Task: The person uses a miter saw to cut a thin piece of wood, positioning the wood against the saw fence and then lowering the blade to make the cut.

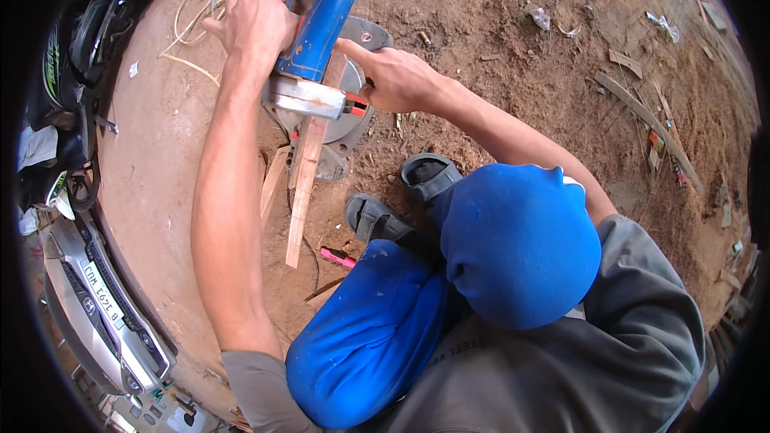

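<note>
1. Head view: blue-bodied handheld circular saw w/ grey metal guard [321,56] sits on a long narrow pale wooden strip [305,184] lying on bare brown dirt ground [497,56].
2. Progress, judged: the strip looks whole on the near side of the saw; the blade is hidden under the saw body, so can't tell how deep any cut goes. No severed piece seen right at the saw. Most of the work looks left.
3. Left hand [255,26]: fingers wrapped tight round the saw's blue handle end, closed on it.
4. Right hand [397,78]: just right of the saw, fingers mostly curled, index extended and touching the saw's guard/base; it braces rather than wraps, nothing enclosed.
5. Second pale wooden offcut [271,186] lies just left of the strip, below the saw.
6. Small pink marker-like object [338,256] lies on the dirt well below the saw, near the strip's lower end.
7. Grey sandals [401,200] sit below-right of the saw, beside the strip.
</note>
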### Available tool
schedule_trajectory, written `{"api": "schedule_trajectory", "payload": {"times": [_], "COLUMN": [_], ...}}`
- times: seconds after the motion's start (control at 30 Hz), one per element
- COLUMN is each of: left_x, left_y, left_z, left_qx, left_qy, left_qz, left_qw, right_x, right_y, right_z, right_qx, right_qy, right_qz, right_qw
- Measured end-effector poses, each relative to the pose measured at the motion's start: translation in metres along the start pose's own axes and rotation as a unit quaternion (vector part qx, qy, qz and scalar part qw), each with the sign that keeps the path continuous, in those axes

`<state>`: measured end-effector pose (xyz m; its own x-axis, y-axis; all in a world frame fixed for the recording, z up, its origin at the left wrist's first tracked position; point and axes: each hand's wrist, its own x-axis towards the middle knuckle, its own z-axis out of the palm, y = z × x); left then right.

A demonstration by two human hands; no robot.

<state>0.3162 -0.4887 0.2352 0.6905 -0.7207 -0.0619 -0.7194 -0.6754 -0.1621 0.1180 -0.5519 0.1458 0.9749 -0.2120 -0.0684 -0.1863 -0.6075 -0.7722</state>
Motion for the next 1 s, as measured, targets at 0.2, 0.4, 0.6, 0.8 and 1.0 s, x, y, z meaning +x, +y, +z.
{"api": "schedule_trajectory", "payload": {"times": [0.2, 0.4, 0.6, 0.8, 1.0], "left_x": [0.000, 0.001, -0.004, -0.004, -0.006], "left_y": [0.004, 0.000, -0.002, 0.005, 0.003], "left_z": [0.001, 0.002, 0.002, -0.002, -0.005], "left_qx": [0.000, -0.011, -0.004, -0.005, -0.002], "left_qy": [0.014, 0.009, 0.021, 0.009, -0.008], "left_qz": [0.003, 0.009, 0.009, 0.001, -0.006], "left_qw": [1.000, 1.000, 1.000, 1.000, 1.000], "right_x": [0.004, 0.003, -0.001, -0.003, -0.007], "right_y": [0.017, 0.008, 0.008, 0.014, 0.016], "right_z": [0.011, 0.002, -0.001, 0.012, 0.017], "right_qx": [-0.040, -0.030, -0.018, 0.029, 0.071], "right_qy": [0.043, 0.003, 0.016, 0.054, 0.073], "right_qz": [-0.033, -0.004, -0.036, -0.042, -0.059], "right_qw": [0.998, 1.000, 0.999, 0.997, 0.993]}}
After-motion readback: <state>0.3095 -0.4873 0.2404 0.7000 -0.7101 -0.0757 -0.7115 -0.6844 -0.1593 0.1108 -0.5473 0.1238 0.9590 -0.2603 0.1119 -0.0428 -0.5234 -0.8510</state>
